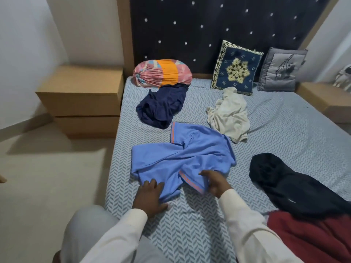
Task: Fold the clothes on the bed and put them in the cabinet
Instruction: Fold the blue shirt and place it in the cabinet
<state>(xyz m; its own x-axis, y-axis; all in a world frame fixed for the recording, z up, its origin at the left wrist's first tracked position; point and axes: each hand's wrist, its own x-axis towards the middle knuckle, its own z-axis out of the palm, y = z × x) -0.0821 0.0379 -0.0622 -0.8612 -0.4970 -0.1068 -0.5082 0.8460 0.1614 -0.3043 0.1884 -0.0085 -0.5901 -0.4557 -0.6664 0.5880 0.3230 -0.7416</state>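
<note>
The shirt (182,156), light blue and only half spread, lies in the middle of the bed (190,224), just in front of the person. Its long axis seems to run from about 8 o'clock to 2 o'clock. The striped sleeve (191,182) is at the near edge, at 6 o'clock. The right hand (214,184) grips this sleeve with curled fingers. The left hand (150,196) lies flat with fingers spread and presses the near corner at 7 o'clock. Both hands are therefore at the near edge, and the body of the shirt extends from them toward 12 o'clock. The right hand is the nearer one to the sleeve, so I judge it should carry the sleeve over the body toward 11 o'clock while the left hand pins the cloth. Further out, unfolded, lie a navy garment (161,107) at 11 o'clock, a white one (229,114) at 1 o'clock, a black one (284,183) at 3 o'clock and a red one (313,238) at 4 o'clock. A nightstand (81,95) stands beside the bed at 10 o'clock.
</note>
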